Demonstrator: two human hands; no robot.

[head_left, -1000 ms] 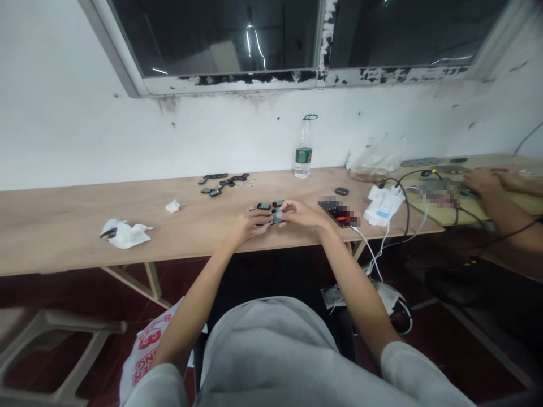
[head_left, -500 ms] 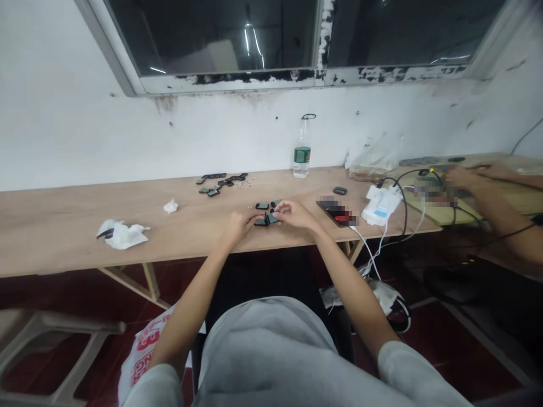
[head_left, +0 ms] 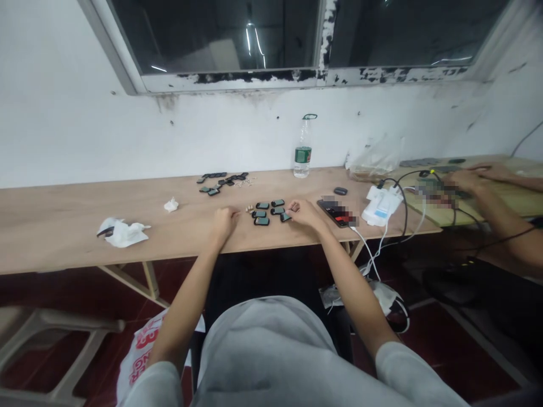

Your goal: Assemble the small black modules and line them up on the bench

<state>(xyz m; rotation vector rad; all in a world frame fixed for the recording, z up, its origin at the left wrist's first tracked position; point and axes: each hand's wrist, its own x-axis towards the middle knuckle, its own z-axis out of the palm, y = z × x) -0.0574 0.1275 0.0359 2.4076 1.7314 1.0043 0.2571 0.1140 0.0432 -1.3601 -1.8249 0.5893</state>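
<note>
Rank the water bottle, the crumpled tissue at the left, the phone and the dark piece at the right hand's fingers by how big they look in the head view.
1. Crumpled tissue
2. Water bottle, close to it
3. Phone
4. Dark piece

Between my left hand point(head_left: 224, 219) and my right hand point(head_left: 302, 213) lie five small dark pieces point(head_left: 268, 212) in a tight group, so there is little room to pass there. Left of my left hand the table point(head_left: 63, 209) is bare until the crumpled tissue point(head_left: 123, 233) near the front edge. Behind the pieces, a bare strip runs to the second pile of dark parts point(head_left: 223, 182). To my right the phone point(head_left: 337, 212) and the white charger with cables point(head_left: 382, 206) block the way.
</note>
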